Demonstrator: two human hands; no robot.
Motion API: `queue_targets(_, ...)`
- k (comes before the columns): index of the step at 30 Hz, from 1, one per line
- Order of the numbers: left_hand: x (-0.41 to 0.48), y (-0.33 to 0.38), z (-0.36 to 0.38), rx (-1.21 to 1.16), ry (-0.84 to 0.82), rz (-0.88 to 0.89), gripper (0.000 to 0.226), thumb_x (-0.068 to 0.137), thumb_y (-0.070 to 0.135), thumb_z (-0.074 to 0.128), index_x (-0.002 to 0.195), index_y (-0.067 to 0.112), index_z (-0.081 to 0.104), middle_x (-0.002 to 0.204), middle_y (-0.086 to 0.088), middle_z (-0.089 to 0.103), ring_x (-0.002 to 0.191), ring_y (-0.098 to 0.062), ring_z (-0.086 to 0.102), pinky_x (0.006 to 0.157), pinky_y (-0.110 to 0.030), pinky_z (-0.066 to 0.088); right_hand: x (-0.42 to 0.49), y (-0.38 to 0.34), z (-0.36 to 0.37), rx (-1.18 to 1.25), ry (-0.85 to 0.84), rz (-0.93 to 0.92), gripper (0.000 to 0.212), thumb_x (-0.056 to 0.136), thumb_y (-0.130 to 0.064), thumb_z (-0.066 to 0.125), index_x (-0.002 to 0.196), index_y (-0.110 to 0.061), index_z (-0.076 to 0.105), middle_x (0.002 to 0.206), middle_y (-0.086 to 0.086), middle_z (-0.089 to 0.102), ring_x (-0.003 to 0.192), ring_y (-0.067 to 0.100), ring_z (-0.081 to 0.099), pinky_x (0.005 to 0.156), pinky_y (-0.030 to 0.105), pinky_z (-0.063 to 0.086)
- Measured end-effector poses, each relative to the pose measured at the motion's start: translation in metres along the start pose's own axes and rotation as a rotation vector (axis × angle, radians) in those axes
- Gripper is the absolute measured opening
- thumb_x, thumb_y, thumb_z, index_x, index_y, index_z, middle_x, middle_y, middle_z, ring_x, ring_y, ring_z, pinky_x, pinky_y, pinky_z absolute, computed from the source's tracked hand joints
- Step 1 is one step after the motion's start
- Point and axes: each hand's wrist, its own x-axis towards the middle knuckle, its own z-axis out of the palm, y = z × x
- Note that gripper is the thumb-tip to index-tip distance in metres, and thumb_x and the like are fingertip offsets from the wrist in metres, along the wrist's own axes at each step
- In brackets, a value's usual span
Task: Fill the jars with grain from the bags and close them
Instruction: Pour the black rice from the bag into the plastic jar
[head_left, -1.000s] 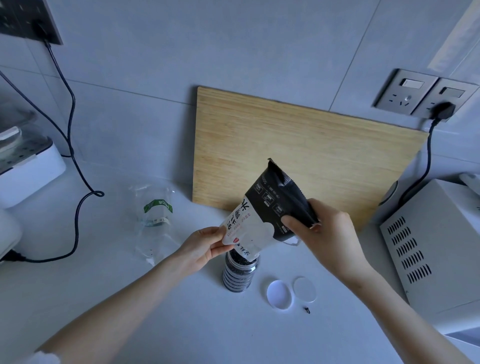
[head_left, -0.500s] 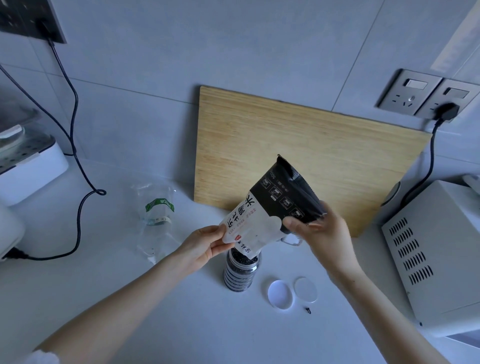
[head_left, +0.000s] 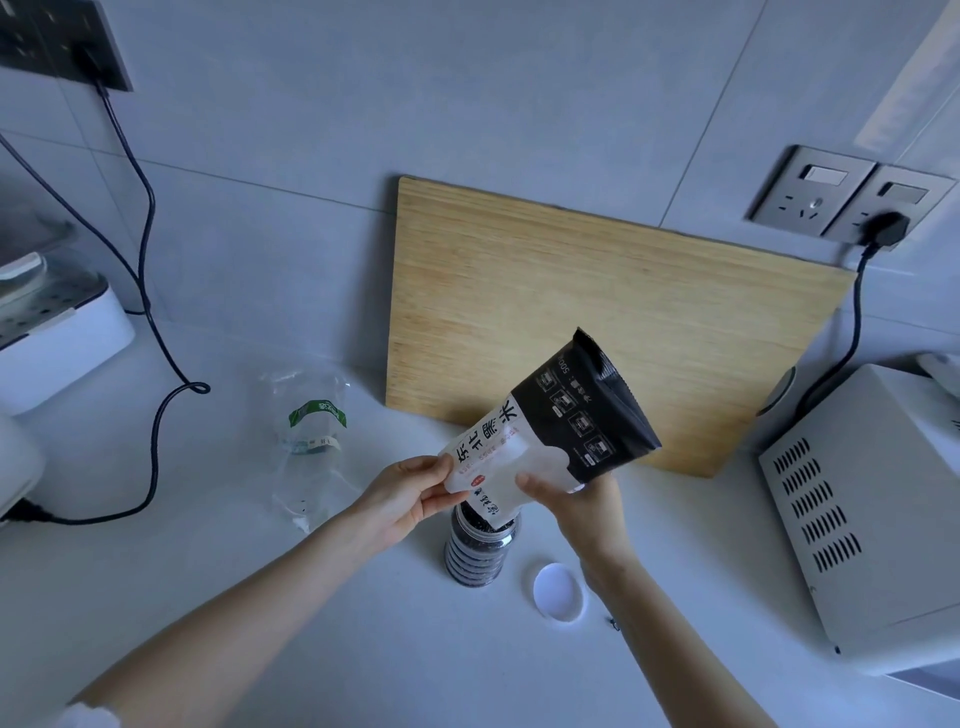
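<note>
At the centre of the white counter (head_left: 322, 649), as my head view shows it, a ribbed clear jar (head_left: 480, 548) stands upright. Dark grain shows through its wall nearly to the neck. Over it I hold a black-and-white grain bag (head_left: 563, 431), tilted with its sealed bottom raised toward the upper right and its open mouth lowered into the jar's opening. My left hand (head_left: 410, 499) pinches the bag's white lower edge between thumb and fingers. My right hand (head_left: 576, 512) cradles the bag from beneath, thumb pressed on the front face, the other fingers hidden behind the pack. Whether grain is running at this instant I cannot tell, since the bag covers the jar's mouth. A white round lid (head_left: 558, 592) lies flat on the counter near the jar, to its right and not touching it. Left of the jar, well apart, lies a crumpled clear bag (head_left: 311, 441) with a green label, apparently empty. A bamboo board (head_left: 597, 322) leans on the wall behind. Progress, as I judge it: filling of this jar is near its end. The grain bag has yet to be lifted away and set down, and the lid has yet to go on. No other jar is in view, so I cannot say how many remain.
</note>
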Motion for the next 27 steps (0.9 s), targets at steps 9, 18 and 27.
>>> queue_targets(9, -0.002, 0.003, -0.002, 0.015, 0.023, 0.004, 0.015, 0.091, 0.006, 0.052, 0.092, -0.005, 0.062, 0.088, -0.015, 0.073, 0.076, -0.023, 0.072, 0.061, -0.029, 0.059, 0.002, 0.005, 0.003, -0.022, 0.02, 0.047, 0.038, 0.064, -0.029, 0.082, 0.098, -0.029, 0.065, 0.095, -0.01, 0.07, 0.096, 0.015, 0.064, 0.09, 0.049, 0.051)
queue_targets(18, -0.002, 0.004, -0.001, -0.011, 0.02, -0.001, 0.016, 0.089, 0.006, 0.054, 0.096, -0.007, 0.061, 0.093, -0.017, 0.072, 0.079, -0.026, 0.072, 0.061, -0.029, 0.059, -0.009, -0.018, -0.028, 0.026, -0.124, -0.077, 0.057, 0.058, -0.042, 0.083, 0.105, -0.017, 0.064, 0.105, 0.01, 0.068, 0.1, 0.014, 0.063, 0.088, 0.032, 0.049)
queue_targets(27, -0.002, 0.001, 0.007, 0.058, -0.005, 0.016, 0.015, 0.091, 0.008, 0.052, 0.091, -0.004, 0.061, 0.088, -0.013, 0.073, 0.078, -0.021, 0.072, 0.061, -0.025, 0.058, -0.029, -0.089, -0.064, -0.18, 0.0, -0.306, 0.064, 0.084, -0.066, 0.048, 0.138, -0.031, 0.043, 0.128, -0.013, 0.059, 0.12, 0.005, 0.055, 0.1, 0.026, 0.044)
